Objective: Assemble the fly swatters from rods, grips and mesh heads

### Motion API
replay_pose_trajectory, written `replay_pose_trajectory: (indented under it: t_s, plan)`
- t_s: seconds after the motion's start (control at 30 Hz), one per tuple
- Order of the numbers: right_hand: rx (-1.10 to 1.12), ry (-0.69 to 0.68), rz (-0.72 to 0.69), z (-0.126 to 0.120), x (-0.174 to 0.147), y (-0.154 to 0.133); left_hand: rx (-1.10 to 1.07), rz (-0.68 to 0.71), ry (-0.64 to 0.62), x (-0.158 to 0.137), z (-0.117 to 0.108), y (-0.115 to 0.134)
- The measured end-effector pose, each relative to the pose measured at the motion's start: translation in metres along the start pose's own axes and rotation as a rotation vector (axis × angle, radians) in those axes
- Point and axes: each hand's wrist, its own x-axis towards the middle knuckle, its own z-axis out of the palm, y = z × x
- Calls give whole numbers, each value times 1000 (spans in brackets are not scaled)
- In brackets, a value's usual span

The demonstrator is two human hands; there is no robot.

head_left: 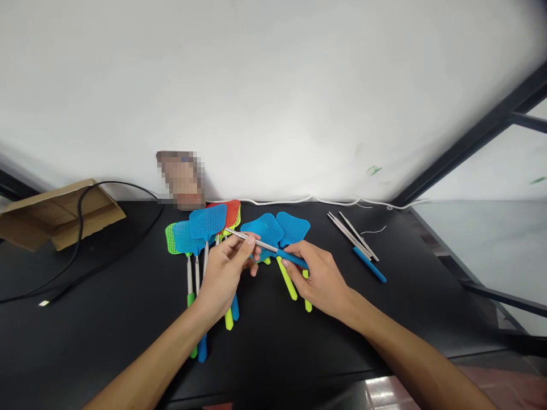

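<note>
A metal rod with a blue handle [294, 259], of the kind on fly swatters, is held in the air between both hands. My left hand [231, 267] pinches the silver rod between thumb and fingers, while my right hand [319, 280] is closed round the blue handle. Below lie loose blue swatter heads [294, 228] and yellow-green handles [287, 280], partly covered by my hands. Fly swatters with blue [208, 222], green [171, 239] and red [233, 213] heads lie in an overlapping pile by my left hand.
Several silver rods [350, 234] and a rod with a blue handle [371, 265] lie to the right. An open cardboard box [64, 213] and a black cable [80, 216] are at left. A blurred upright object [183, 179] leans on the wall, above a white cord [273, 203].
</note>
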Motion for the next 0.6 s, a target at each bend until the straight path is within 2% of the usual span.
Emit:
replay_pose_trajectory:
  t_s: [0.6]
  plan:
    - [115, -37, 83, 6, -4, -6, 37, 45, -37, -2, 1, -7]
